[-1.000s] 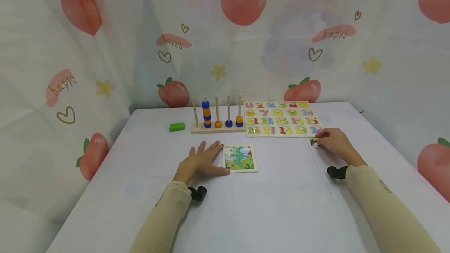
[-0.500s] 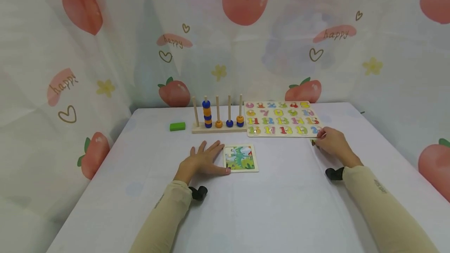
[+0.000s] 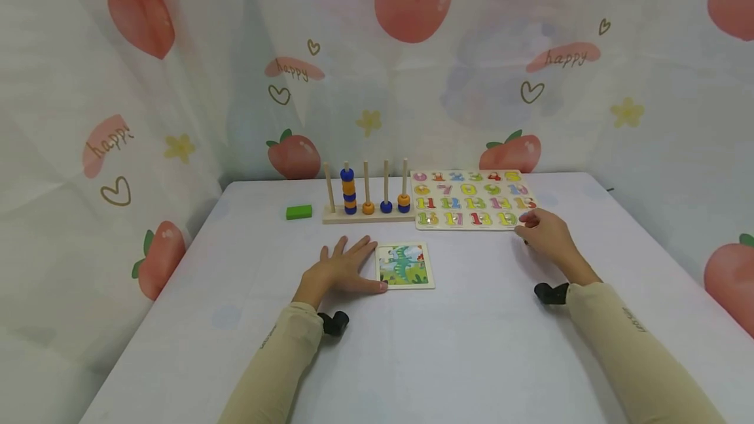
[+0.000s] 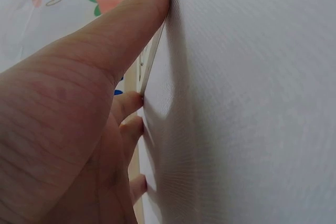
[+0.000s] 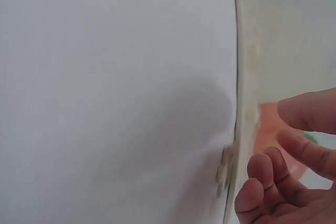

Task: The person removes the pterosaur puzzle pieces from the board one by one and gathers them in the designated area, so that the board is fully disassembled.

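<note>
In the head view my left hand (image 3: 334,272) lies spread at the left side of a small square dinosaur jigsaw (image 3: 405,265). Its thumb and forefinger touch that puzzle's left corners; the left wrist view shows the straight thumb (image 4: 123,30) against the board's thin edge. My right hand (image 3: 549,237) hovers at the near right corner of the number puzzle board (image 3: 465,227). In the right wrist view, thumb and forefinger stand apart with nothing between them, the other fingers loosely bent. Below them a small jigsaw piece (image 5: 224,171) lies on the table beside the board, mostly hidden in the head view.
A wooden bead stand (image 3: 368,217) with blue and orange beads stands at the back, left of the number board. A green block (image 3: 299,212) lies farther left. The white table (image 3: 448,352) meets a fruit-print curtain (image 3: 412,103) behind.
My right hand has moved slightly left, and its thumb and forefinger have parted. The jigsaw piece under it is now mostly covered in the head view. My left hand stays in place.
</note>
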Motion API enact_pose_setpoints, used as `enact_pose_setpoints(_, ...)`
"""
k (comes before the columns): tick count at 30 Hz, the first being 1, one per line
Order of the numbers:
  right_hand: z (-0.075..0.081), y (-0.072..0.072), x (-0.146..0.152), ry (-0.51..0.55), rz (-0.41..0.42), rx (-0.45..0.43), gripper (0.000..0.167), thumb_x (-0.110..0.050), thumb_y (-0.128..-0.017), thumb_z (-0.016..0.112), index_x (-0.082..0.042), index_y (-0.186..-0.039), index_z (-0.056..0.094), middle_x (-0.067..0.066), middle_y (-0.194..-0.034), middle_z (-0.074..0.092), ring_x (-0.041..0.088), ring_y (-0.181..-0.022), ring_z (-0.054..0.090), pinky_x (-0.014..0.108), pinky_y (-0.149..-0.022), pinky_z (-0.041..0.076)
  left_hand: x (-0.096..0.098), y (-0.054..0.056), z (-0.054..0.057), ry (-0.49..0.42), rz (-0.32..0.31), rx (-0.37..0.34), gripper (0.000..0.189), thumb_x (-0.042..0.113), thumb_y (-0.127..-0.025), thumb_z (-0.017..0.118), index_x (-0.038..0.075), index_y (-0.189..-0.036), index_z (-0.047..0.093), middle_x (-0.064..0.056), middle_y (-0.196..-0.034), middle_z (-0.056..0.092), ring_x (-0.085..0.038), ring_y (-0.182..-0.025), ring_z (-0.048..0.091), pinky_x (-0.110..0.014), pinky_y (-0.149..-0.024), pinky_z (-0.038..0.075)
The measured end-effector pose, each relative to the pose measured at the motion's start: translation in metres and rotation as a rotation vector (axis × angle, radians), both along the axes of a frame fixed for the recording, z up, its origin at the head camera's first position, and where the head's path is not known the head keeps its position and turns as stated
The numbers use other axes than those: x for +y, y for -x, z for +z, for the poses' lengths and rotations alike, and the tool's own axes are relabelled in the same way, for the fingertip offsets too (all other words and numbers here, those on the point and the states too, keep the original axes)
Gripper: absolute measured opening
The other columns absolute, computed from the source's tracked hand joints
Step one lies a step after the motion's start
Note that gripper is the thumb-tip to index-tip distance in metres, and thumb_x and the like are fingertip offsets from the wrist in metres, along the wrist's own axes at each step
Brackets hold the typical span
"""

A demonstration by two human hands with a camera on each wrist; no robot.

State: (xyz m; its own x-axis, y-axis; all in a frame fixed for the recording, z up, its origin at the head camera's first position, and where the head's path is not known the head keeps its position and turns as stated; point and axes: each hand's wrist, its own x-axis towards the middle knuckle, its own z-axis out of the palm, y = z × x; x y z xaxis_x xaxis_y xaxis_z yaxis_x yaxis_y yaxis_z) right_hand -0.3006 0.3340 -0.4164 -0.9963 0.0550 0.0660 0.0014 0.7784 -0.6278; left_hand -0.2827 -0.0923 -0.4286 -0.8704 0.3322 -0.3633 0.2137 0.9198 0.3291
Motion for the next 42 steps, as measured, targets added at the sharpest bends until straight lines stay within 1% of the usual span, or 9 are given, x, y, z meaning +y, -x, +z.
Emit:
enact_pose_setpoints(4, 0.007, -0.001, -0.02, 0.042, 0.043, 0.001, 0.042, -0.018, -0.105, 0.065, 0.013, -0.133, 0.058, 0.034, -0.126, 0.06, 0.047, -0.115, 0.058, 0.055, -0.094, 0.053, 0.0, -0.001, 0.002, 0.003, -0.007, -0.001, 0.105, 0.073, -0.09, 0.07, 0.031, -0.173, 0.021, 0.007, -0.18, 0.007, -0.037, -0.164, -0.007, -0.069, -0.125, -0.006)
enact_pose_setpoints(7, 0.009, -0.002, -0.034, 0.084, 0.072, -0.002, 0.044, -0.019, -0.106, 0.064, 0.012, -0.136, 0.058, 0.034, -0.13, 0.061, 0.048, -0.12, 0.057, 0.055, -0.098, 0.052, 0.0, -0.003, 0.005, -0.003, -0.017, 0.002, 0.106, 0.073, -0.09, 0.07, 0.028, -0.173, 0.022, 0.006, -0.18, 0.008, -0.038, -0.164, -0.005, -0.069, -0.125, -0.006)
enact_pose_setpoints(10, 0.011, -0.003, -0.048, 0.118, 0.094, -0.014, 0.044, -0.019, -0.106, 0.064, 0.011, -0.139, 0.058, 0.032, -0.131, 0.06, 0.046, -0.121, 0.057, 0.05, -0.096, 0.052, 0.001, -0.004, 0.005, -0.007, -0.023, 0.006, 0.106, 0.073, -0.09, 0.07, 0.028, -0.173, 0.023, 0.006, -0.18, 0.009, -0.038, -0.164, -0.005, -0.069, -0.125, -0.006)
enact_pose_setpoints(13, 0.012, -0.004, -0.062, 0.135, 0.114, -0.015, 0.044, -0.018, -0.106, 0.065, 0.01, -0.139, 0.059, 0.03, -0.13, 0.062, 0.045, -0.121, 0.058, 0.047, -0.093, 0.053, 0.001, -0.002, 0.003, 0.004, -0.027, 0.004, 0.106, 0.074, -0.091, 0.069, 0.03, -0.174, 0.019, 0.008, -0.18, 0.006, -0.038, -0.164, -0.008, -0.068, -0.125, -0.008)
enact_pose_setpoints(21, 0.013, -0.003, -0.101, 0.134, 0.198, 0.003, 0.04, -0.016, -0.105, 0.066, 0.008, -0.137, 0.063, 0.028, -0.131, 0.065, 0.043, -0.119, 0.061, 0.051, -0.097, 0.055, 0.001, 0.004, -0.004, 0.009, -0.019, 0.004, 0.106, 0.073, -0.09, 0.07, 0.032, -0.174, 0.019, 0.009, -0.18, 0.005, -0.039, -0.163, -0.008, -0.069, -0.125, -0.008)
enact_pose_setpoints(27, 0.01, 0.0, -0.125, 0.141, 0.267, -0.004, 0.038, -0.014, -0.104, 0.067, 0.008, -0.135, 0.065, 0.024, -0.128, 0.067, 0.039, -0.115, 0.062, 0.049, -0.095, 0.056, 0.001, 0.002, -0.003, 0.001, -0.012, 0.008, 0.107, 0.074, -0.089, 0.071, 0.032, -0.173, 0.02, 0.009, -0.18, 0.006, -0.038, -0.164, -0.008, -0.069, -0.124, -0.008)
enact_pose_setpoints(31, 0.009, 0.001, -0.14, 0.143, 0.3, -0.022, 0.034, -0.014, -0.104, 0.068, 0.006, -0.132, 0.068, 0.022, -0.125, 0.068, 0.037, -0.111, 0.063, 0.044, -0.09, 0.057, 0.001, 0.002, -0.003, 0.0, -0.01, 0.011, 0.107, 0.074, -0.089, 0.071, 0.032, -0.173, 0.021, 0.009, -0.18, 0.007, -0.038, -0.164, -0.007, -0.07, -0.124, -0.008)
enact_pose_setpoints(36, 0.008, 0.0, -0.157, 0.144, 0.353, -0.023, 0.032, -0.013, -0.103, 0.07, 0.005, -0.129, 0.069, 0.022, -0.124, 0.068, 0.036, -0.11, 0.065, 0.046, -0.091, 0.058, 0.0, 0.003, -0.003, 0.004, -0.015, 0.011, 0.107, 0.074, -0.089, 0.071, 0.031, -0.173, 0.02, 0.008, -0.18, 0.007, -0.039, -0.164, -0.007, -0.071, -0.124, -0.007)
enact_pose_setpoints(42, 0.006, 0.001, -0.173, 0.125, 0.415, -0.026, 0.032, -0.013, -0.101, 0.072, 0.005, -0.128, 0.071, 0.022, -0.124, 0.067, 0.034, -0.108, 0.064, 0.045, -0.09, 0.058, 0.0, 0.004, 0.0, 0.005, -0.013, -0.002, 0.107, 0.073, -0.09, 0.071, 0.031, -0.173, 0.02, 0.007, -0.18, 0.006, -0.039, -0.163, -0.007, -0.07, -0.124, -0.007)
